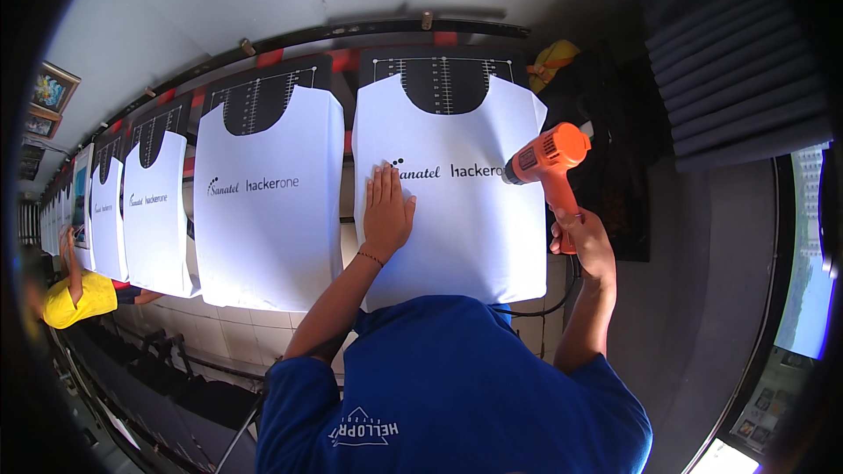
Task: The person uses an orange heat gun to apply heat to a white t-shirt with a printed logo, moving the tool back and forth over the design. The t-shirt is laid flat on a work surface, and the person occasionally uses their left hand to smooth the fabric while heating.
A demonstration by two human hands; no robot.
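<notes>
In front of me a white T-shirt [448,246] is stretched over a black printing board [445,79] with white ruler marks. Dark lettering runs across its chest. My left hand [386,211] lies flat on the shirt, fingers stretched out, over the left end of the print. My right hand [583,241] is wrapped round the handle of an orange heat gun [555,154]. The gun's dark nozzle points left at the right end of the lettering, close to the fabric; whether it touches, I cannot tell.
To the left, several more boards carry printed white shirts [268,237] in a row. A dark rail [342,31] runs behind them. A person in a yellow shirt [79,298] stands at the far left. A yellow cloth bundle [553,61] lies behind the board's right corner. A black cable [562,298] hangs below the gun.
</notes>
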